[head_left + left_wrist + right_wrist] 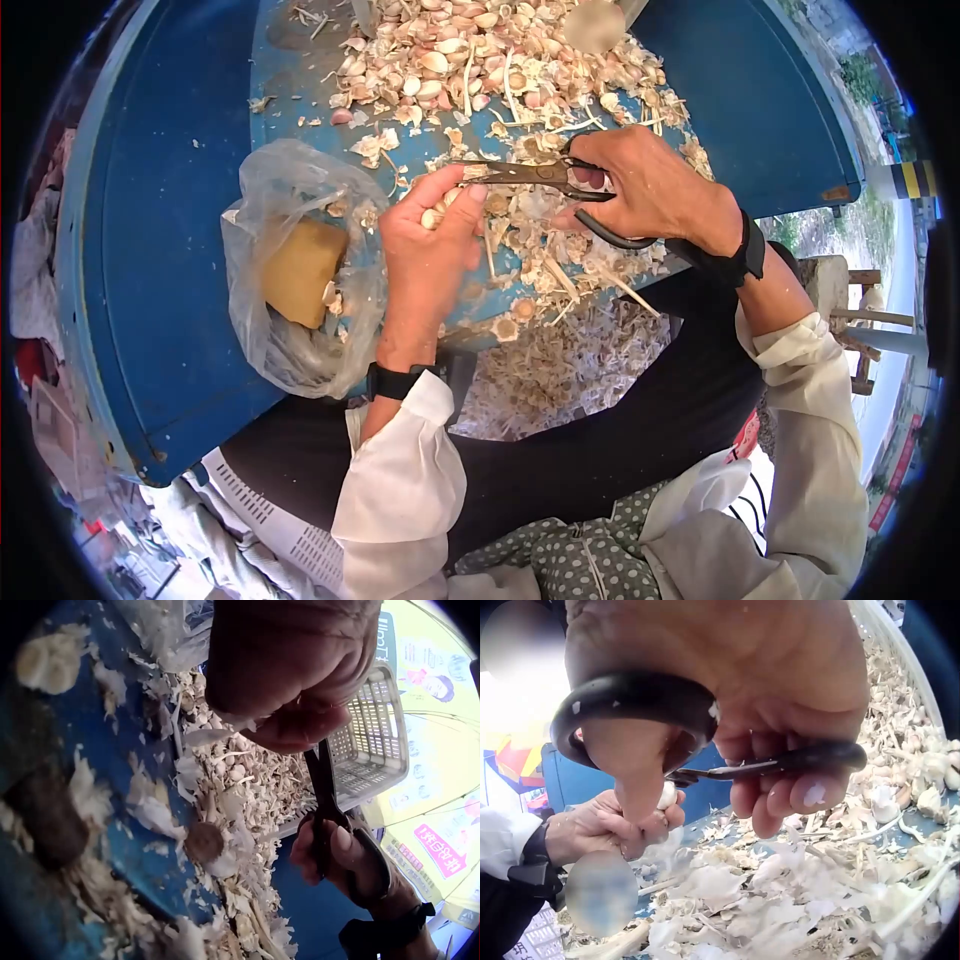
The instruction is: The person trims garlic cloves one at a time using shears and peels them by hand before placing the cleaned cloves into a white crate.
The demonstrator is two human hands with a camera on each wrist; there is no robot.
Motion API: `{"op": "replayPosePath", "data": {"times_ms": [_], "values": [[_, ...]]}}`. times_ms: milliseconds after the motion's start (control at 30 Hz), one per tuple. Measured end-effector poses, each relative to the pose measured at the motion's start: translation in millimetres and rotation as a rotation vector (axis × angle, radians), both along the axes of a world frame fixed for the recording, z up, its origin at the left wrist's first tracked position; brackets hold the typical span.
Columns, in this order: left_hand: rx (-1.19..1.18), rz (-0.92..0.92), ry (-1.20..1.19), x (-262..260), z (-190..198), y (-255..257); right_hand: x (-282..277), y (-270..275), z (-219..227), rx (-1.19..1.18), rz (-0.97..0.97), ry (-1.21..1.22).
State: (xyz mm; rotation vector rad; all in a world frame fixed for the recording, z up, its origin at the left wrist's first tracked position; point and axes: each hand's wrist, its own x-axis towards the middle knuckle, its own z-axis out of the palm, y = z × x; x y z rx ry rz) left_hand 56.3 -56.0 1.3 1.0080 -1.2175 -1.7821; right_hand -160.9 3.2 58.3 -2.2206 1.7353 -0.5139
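Observation:
My left hand [425,255] grips a garlic bulb [434,217] between thumb and fingers, so only part of its pale cloves shows. My right hand [655,190] has thumb and fingers through the black handles of a pair of scissors [530,174]. Their dark blades point left and meet the top of the bulb at the left fingertips. In the right wrist view the scissors' thumb loop [634,697] is close to the camera, with the white bulb [667,796] beyond it. Below both hands lie garlic skins and cut stalks [560,270] on the blue table [190,200].
A clear plastic bag [300,165] with a yellowish block [303,272] inside sits left of my left hand. Loose garlic cloves [440,65] are heaped at the back. A plastic basket [382,742] stands beyond them. More skins [560,370] fill the space below the table's front edge.

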Motion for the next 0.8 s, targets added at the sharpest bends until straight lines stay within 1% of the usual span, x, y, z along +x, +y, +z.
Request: {"op": "replayPosePath", "data": {"times_ms": [67,100,133,167,200,233,267,300,333,400,433,467,533,600,633,667,733,767,800], "values": [[-0.038,-0.005,-0.015,2,-1,0,4,-1,12,0.136,-0.042,0.076],[-0.08,-0.012,-0.024,2,-1,-1,3,-2,8,0.138,-0.04,0.072],[-0.078,-0.013,-0.027,3,-1,-2,0,-4,2,0.253,-0.038,-0.052],[-0.107,-0.055,-0.044,5,-1,-3,-1,-5,-2,0.367,-0.036,-0.176],[-0.136,-0.096,-0.06,6,-1,-4,2,-5,-2,0.368,-0.037,-0.177],[-0.134,-0.096,-0.059,5,-3,-2,7,-6,1,0.424,-0.068,-0.315],[-0.003,-0.084,0.105,4,-5,-1,10,-9,2,0.475,-0.097,-0.452],[0.123,-0.07,0.267,3,-7,0,9,-19,-3,0.406,-0.225,-0.438],[0.12,-0.069,0.267,4,-9,0,10,-31,-9,0.337,-0.321,-0.599],[0.346,-0.05,0.588,4,-15,-1,2,-66,-28,0.024,-0.313,-0.346],[0.43,-0.06,0.724,5,-17,-1,2,-84,-35,-0.053,-0.288,-0.185],[0.427,-0.057,0.722,4,-19,-2,4,-100,-44,-0.128,-0.261,-0.026],[0.591,-0.076,0.892,4,-22,-3,7,-118,-64,-0.143,-0.221,-0.069],[0.622,-0.064,0.895,3,-19,-4,12,-129,-75,-0.273,-0.173,0.095],[0.614,-0.036,0.863,2,-20,-5,11,-128,-75,-0.238,-0.164,0.032],[0.605,-0.012,0.832,2,-20,-6,10,-124,-73,-0.245,-0.16,0.037],[0.589,-0.011,0.818,3,-23,-10,12,-111,-64,-0.093,-0.264,-0.098],[0.6,0.013,0.734,3,-24,-11,12,-102,-60,-0.105,-0.253,-0.192],[0.611,0.038,0.649,2,-24,-11,20,-95,-48,-0.108,-0.25,-0.19]]}}
